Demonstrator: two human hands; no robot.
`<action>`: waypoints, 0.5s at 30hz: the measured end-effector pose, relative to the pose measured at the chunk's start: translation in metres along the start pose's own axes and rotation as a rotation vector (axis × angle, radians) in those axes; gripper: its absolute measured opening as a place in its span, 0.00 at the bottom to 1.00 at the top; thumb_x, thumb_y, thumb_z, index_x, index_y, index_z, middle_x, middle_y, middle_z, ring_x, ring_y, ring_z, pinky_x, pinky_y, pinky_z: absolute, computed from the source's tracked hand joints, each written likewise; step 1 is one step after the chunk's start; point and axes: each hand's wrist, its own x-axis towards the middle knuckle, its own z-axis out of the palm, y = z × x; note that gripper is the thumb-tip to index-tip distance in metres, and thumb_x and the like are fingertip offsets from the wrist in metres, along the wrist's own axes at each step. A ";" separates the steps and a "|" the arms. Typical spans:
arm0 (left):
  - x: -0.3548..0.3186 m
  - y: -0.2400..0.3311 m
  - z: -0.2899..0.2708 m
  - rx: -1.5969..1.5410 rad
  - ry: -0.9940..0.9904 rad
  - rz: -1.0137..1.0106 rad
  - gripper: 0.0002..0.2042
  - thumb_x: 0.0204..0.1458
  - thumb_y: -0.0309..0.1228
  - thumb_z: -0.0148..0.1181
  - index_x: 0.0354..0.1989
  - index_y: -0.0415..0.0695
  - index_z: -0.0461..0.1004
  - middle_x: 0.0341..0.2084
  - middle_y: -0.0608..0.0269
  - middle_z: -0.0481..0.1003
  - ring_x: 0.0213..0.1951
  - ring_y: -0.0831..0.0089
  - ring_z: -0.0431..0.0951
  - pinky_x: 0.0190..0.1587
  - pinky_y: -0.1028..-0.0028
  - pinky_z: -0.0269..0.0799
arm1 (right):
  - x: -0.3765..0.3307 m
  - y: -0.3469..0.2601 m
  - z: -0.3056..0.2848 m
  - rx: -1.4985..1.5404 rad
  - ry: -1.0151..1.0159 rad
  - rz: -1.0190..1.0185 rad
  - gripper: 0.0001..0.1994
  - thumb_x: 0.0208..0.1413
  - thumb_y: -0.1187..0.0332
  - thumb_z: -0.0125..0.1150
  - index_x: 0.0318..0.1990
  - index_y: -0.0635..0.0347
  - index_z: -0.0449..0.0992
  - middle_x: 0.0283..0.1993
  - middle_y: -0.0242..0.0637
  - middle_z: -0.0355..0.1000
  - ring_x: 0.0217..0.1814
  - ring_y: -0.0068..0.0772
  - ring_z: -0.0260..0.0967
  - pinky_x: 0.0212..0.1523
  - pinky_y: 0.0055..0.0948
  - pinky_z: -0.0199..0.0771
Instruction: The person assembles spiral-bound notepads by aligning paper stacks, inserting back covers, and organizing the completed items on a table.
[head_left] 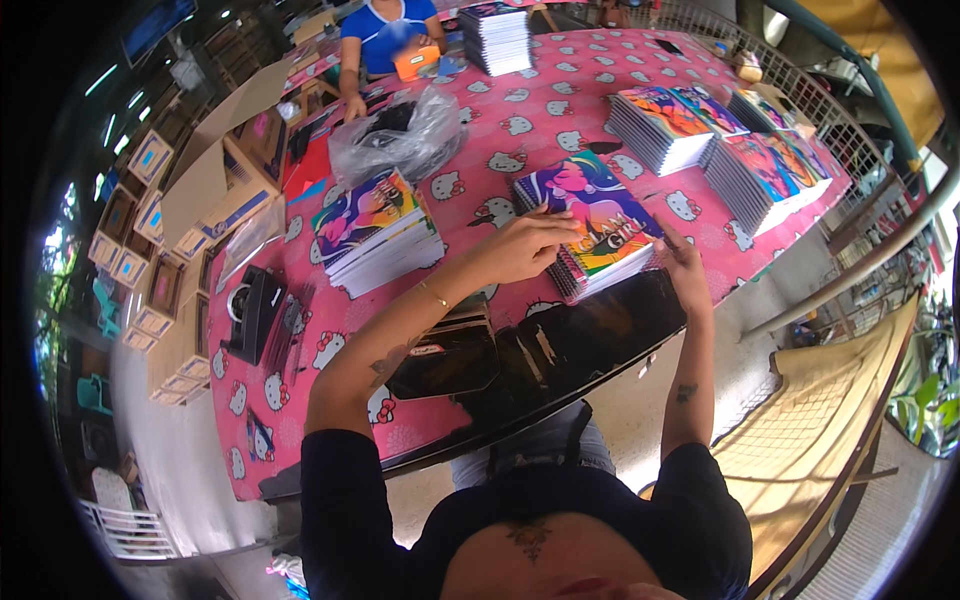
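In front of me stands a stack of spiral notebooks [600, 215] with a colourful illustrated cover on top and dark coil binding along its left side. My left hand [535, 243] reaches over that coil side, its fingers bent and pressed together on the top cover. At the stack's right edge, my right hand [684, 268] grips the side, thumb near the cover and fingers along the edge. To the left sits another notebook stack [375, 232] with similar covers. A black hole punch or binding device [255, 315] rests farther left.
A pink patterned tablecloth [520, 95] covers the table. Several notebook stacks [765, 175] stand at right, a tall one [497, 42] at the back. A clear plastic bag [395, 135] lies near a co-worker [385, 30] holding an orange item. Cardboard boxes [225, 190] line the left.
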 end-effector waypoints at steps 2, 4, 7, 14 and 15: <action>-0.005 0.006 -0.010 0.108 0.001 0.008 0.18 0.55 0.26 0.59 0.56 0.46 0.78 0.64 0.59 0.70 0.69 0.62 0.64 0.72 0.54 0.56 | -0.003 -0.004 0.001 -0.010 0.001 -0.025 0.27 0.68 0.63 0.57 0.70 0.66 0.63 0.70 0.41 0.66 0.70 0.31 0.61 0.69 0.31 0.58; -0.019 0.005 -0.037 0.279 0.131 0.019 0.18 0.53 0.29 0.64 0.53 0.46 0.79 0.62 0.56 0.72 0.66 0.60 0.67 0.69 0.53 0.60 | -0.012 -0.004 -0.004 -0.026 0.112 -0.068 0.25 0.68 0.66 0.56 0.69 0.66 0.65 0.69 0.42 0.67 0.70 0.33 0.62 0.69 0.33 0.59; -0.079 -0.019 -0.107 0.369 0.201 -0.379 0.16 0.52 0.34 0.66 0.48 0.42 0.81 0.51 0.53 0.77 0.56 0.57 0.76 0.58 0.59 0.72 | -0.027 -0.013 -0.014 -0.066 0.375 -0.138 0.21 0.67 0.69 0.56 0.65 0.68 0.68 0.65 0.43 0.70 0.66 0.33 0.66 0.65 0.32 0.65; -0.212 -0.046 -0.120 0.570 0.234 -0.564 0.13 0.56 0.30 0.63 0.47 0.37 0.79 0.43 0.48 0.81 0.44 0.51 0.81 0.47 0.59 0.77 | -0.047 -0.056 0.077 0.019 0.749 -0.443 0.09 0.67 0.72 0.54 0.49 0.67 0.77 0.52 0.42 0.75 0.55 0.32 0.72 0.58 0.31 0.70; -0.209 -0.046 -0.120 0.554 0.225 -0.572 0.13 0.56 0.29 0.63 0.48 0.37 0.79 0.43 0.47 0.81 0.44 0.50 0.81 0.48 0.60 0.77 | -0.045 -0.066 0.097 0.045 0.732 -0.484 0.07 0.67 0.74 0.54 0.46 0.67 0.77 0.47 0.40 0.75 0.52 0.30 0.71 0.58 0.30 0.69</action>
